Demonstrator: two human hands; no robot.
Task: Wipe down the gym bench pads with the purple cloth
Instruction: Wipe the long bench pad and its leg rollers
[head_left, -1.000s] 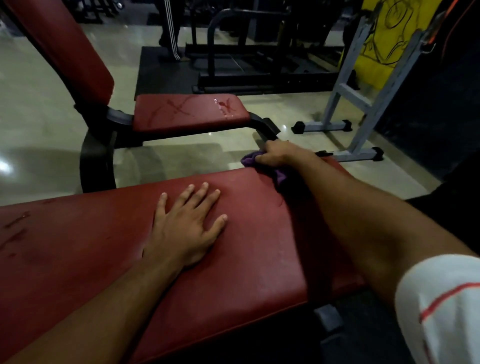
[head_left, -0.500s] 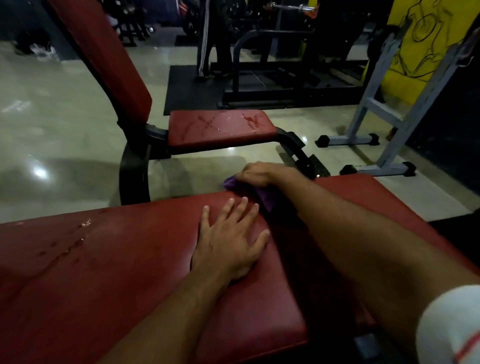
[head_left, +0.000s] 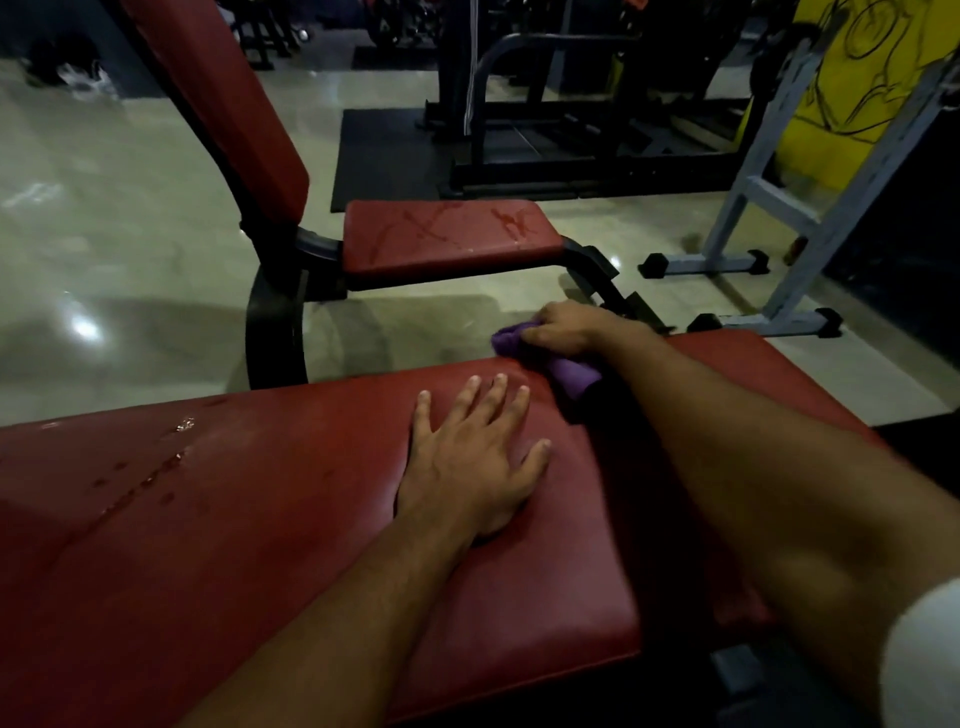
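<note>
- Purple cloth (head_left: 563, 364) sits bunched at the far edge of the near bench pad (head_left: 260, 545), partly draped over that edge, right of the pad's middle.
- Your right hand (head_left: 566, 327) lies on top of the cloth with its fingers curled round the bunched end, holding it against the pad's far rim; your right forearm crosses the pad from the lower right, a white sleeve (head_left: 919, 660) showing at the corner.
- Your left hand (head_left: 475, 462) rests flat on the same pad, palm down, fingers straight and spread, holding nothing. Its fingertips point toward the cloth and stop just short of it.
- Droplets and wet streaks (head_left: 156, 467) show on the left part of the near pad, well apart from the cloth.
- Beyond it, across a strip of glossy floor (head_left: 130, 260), stands a second bench: its small red seat pad (head_left: 447, 239) carries wet streaks too, and its red back pad (head_left: 223, 104) rises tilted at the left on a black frame (head_left: 275, 332).
- A pale grey metal stand (head_left: 769, 218) is on the floor at the right, in front of a yellow wall panel (head_left: 852, 78) with dark line drawing.
- Dark machines on a black floor mat (head_left: 384, 156) fill the background; their detail is too dim for you to make out.
</note>
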